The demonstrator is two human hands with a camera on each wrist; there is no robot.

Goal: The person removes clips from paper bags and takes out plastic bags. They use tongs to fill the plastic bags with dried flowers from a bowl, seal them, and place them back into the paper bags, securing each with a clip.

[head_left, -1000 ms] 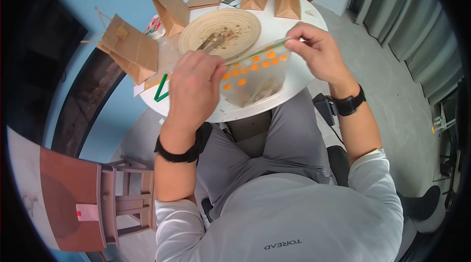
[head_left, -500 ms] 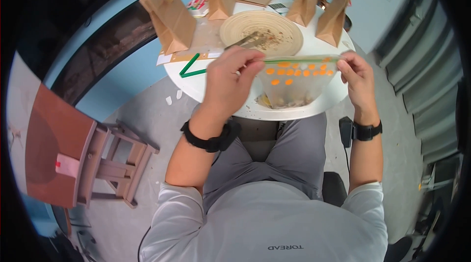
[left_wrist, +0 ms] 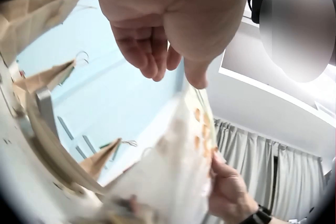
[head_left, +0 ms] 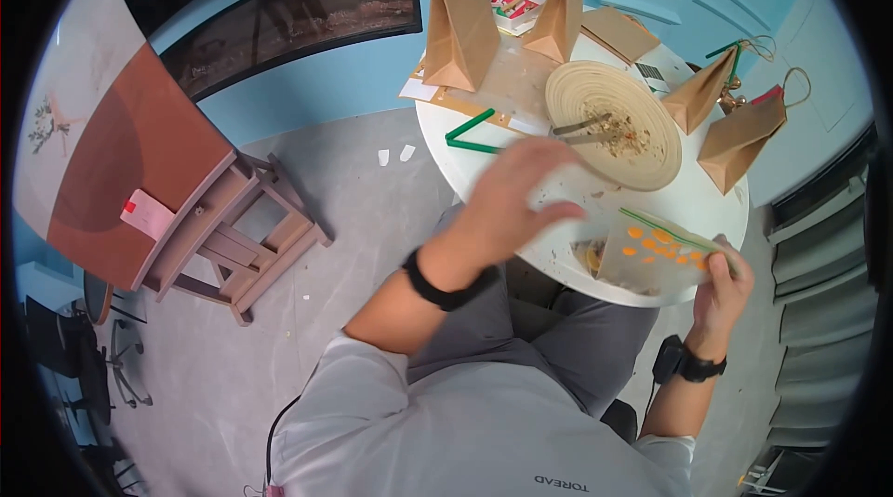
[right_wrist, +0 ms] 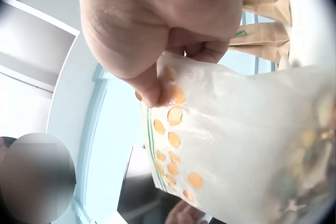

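Note:
A translucent zip bag (head_left: pixel 642 265) with orange dots and a green seal strip hangs at the table's near right edge. My right hand (head_left: pixel 723 297) pinches its top corner between thumb and fingers, as the right wrist view also shows for the bag (right_wrist: pixel 210 108). Mixed bits lie at the bag's bottom, blurred. My left hand (head_left: pixel 507 199) is off the bag, over the near left of the table, thumb apart from the fingers and nothing held. Beyond the hands is a round woven plate (head_left: pixel 591 79) with crumbs and a metal utensil (head_left: pixel 588 129) on it.
Brown paper bags stand round the plate: two at the back left (head_left: pixel 456 23) (head_left: pixel 556 13) and two at the right (head_left: pixel 702 92) (head_left: pixel 744 139). A bent green strip (head_left: pixel 470 130) lies at the white table's (head_left: pixel 446 162) left edge. A wooden stool (head_left: pixel 242 246) stands to the left.
Both hands held the zip bag's top edge earlier. My left hand has let go and moved left, while the right hand keeps its pinch. The head view has turned left.

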